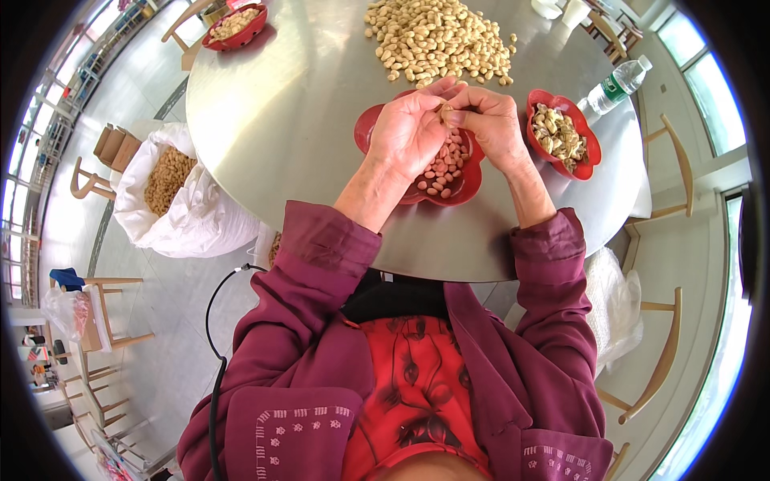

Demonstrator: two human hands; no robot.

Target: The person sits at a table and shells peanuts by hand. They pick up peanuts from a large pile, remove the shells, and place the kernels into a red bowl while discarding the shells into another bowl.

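Observation:
Above a red petal-shaped bowl (463, 191) my two hands meet. A peanut (446, 113), its shell or kernel partly covered by fingers, is pinched by the thumb and fingers of my right hand (490, 123). My left hand (409, 123), palm up, touches it from the other side with its fingertips. Shelled pink peanut kernels (445, 165) lie in the bowl under my hands. A heap of unshelled peanuts (439, 42) rests on the round metal table (301, 120) just beyond. To the right, a second red bowl (592, 147) holds empty peanut shells (559, 135).
A plastic water bottle (619, 84) stands beside the shell bowl. At the far left of the table is another red bowl (249, 36) with peanuts. A white sack (198, 225) of peanuts stands on the floor at left. Wooden chairs (668, 361) are at right. A black cable (207, 318) hangs by my left sleeve.

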